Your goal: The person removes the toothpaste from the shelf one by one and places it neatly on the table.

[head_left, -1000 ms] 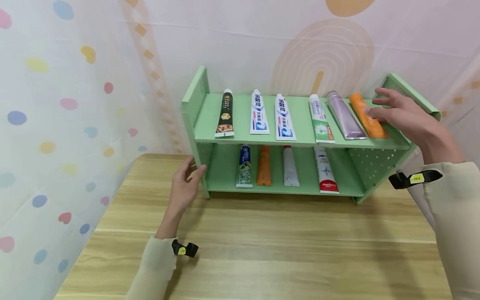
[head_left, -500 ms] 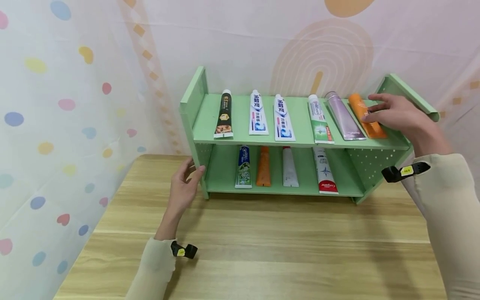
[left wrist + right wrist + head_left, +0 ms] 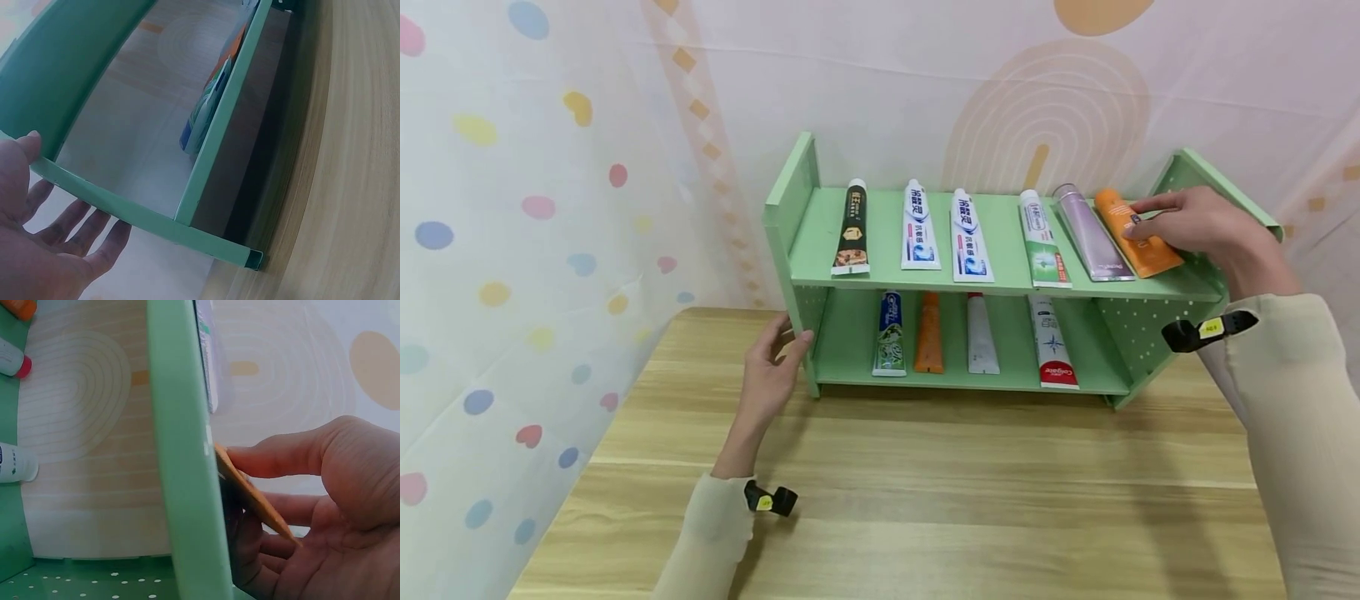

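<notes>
My right hand (image 3: 1217, 229) pinches an orange tube (image 3: 1153, 255) at the right end of the upper tier of a green two-tier shelf (image 3: 880, 208). In the right wrist view the tube (image 3: 265, 509) is tilted up on one side, thumb on one face and fingers beneath. A purple tube (image 3: 1093, 237) lies just left of it. My left hand (image 3: 771, 367) holds the shelf's left side panel; in the left wrist view the thumb lies over the panel's edge (image 3: 119, 206) and the fingers are on its outer side.
The upper tier also bears a black toothpaste tube (image 3: 852, 229), two white-and-blue ones (image 3: 919, 229) and a white-and-green one (image 3: 1042, 242). Several tubes lie below, among them a Colgate tube (image 3: 1052, 342). The shelf stands on a wooden table (image 3: 925, 483) against a patterned curtain (image 3: 587, 167).
My right hand has moved left and closed on the orange tube, whose lower end has swung slightly to the right. The left hand has stayed on the panel.
</notes>
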Tool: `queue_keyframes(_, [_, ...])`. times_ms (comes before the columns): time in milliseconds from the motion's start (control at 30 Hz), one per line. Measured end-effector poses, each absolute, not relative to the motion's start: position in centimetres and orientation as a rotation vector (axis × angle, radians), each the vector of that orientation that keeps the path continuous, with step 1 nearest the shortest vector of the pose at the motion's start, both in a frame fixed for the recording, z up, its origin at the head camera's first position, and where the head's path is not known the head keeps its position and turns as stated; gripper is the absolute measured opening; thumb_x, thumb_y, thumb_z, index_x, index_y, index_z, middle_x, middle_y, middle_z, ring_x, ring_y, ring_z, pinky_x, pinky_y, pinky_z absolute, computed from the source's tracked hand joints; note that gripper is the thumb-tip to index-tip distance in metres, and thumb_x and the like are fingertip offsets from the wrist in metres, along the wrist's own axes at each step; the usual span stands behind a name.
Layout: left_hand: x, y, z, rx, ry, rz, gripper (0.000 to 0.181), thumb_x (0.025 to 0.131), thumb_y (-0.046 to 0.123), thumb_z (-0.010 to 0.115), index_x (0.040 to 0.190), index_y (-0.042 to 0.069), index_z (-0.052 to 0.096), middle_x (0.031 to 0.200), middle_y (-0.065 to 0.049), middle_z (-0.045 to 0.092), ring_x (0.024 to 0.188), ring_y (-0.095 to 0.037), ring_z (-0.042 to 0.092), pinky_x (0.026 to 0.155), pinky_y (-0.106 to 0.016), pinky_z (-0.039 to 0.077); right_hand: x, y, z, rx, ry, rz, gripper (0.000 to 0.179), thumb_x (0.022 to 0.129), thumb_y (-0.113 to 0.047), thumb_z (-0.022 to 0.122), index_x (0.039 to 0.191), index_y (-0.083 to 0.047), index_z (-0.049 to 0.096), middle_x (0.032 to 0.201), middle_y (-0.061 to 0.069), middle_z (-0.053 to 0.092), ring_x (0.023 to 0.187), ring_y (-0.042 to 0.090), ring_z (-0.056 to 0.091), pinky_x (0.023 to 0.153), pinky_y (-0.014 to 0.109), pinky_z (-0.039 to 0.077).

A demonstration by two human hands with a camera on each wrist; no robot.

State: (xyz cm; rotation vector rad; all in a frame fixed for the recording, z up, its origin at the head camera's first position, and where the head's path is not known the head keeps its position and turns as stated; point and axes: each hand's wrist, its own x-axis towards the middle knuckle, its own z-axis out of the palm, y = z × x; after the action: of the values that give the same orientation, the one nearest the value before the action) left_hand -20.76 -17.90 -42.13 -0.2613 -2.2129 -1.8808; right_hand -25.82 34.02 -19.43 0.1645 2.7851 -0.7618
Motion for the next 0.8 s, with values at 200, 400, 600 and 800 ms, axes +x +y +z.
queue_keyframes(200, [-20.9, -17.5, -42.3, -0.263, -2.203, -1.885, 0.051, 0.104, 0.031, 0.062, 0.151, 0.015, 0.050, 0.145, -0.015, 0.056, 0.131, -0.022, 0.054, 0.091, -0.017, 0.054, -26.0, 34.5, -19.3, 0.164, 2.787, -0.751, 0.077, 0.100, -0.048, 0.059, 0.161, -0.010, 0.032, 0.149, 0.028, 0.037, 0.114, 0.033, 0.048, 0.085, 0.037, 0.050])
queue_keyframes(400, [-21.0, -17.5, -42.4, -0.268, -2.190, -1.885, 0.051, 0.104, 0.028, 0.061, 0.151, 0.010, 0.049, 0.144, -0.022, 0.054, 0.133, -0.031, 0.053, 0.089, -0.014, 0.053, -25.9, 34.3, -19.5, 0.149, 2.807, -0.795, 0.073, 0.101, -0.042, 0.060, 0.159, -0.007, 0.036, 0.146, 0.026, 0.041, 0.099, 0.020, 0.051, 0.072, 0.024, 0.049])
queue_keyframes(600, [-20.8, -17.5, -42.3, -0.261, -2.185, -1.865, 0.050, 0.105, 0.027, 0.059, 0.150, 0.009, 0.050, 0.142, -0.022, 0.055, 0.132, -0.029, 0.054, 0.090, -0.013, 0.053, -25.6, 33.9, -19.5, 0.169, 2.820, -0.844, 0.071, 0.102, -0.039, 0.058, 0.160, -0.006, 0.033, 0.154, 0.029, 0.034, 0.112, 0.029, 0.047, 0.082, 0.030, 0.047])
queue_keyframes(800, [-20.9, -17.2, -42.4, -0.260, -2.168, -1.865, 0.047, 0.105, 0.026, 0.059, 0.149, 0.010, 0.051, 0.140, -0.020, 0.057, 0.127, -0.018, 0.056, 0.090, -0.013, 0.053, -25.0, 33.8, -19.6, 0.253, 2.816, -0.935, 0.071, 0.103, -0.038, 0.055, 0.163, -0.010, 0.028, 0.156, 0.028, 0.033, 0.110, 0.025, 0.052, 0.084, 0.029, 0.049])
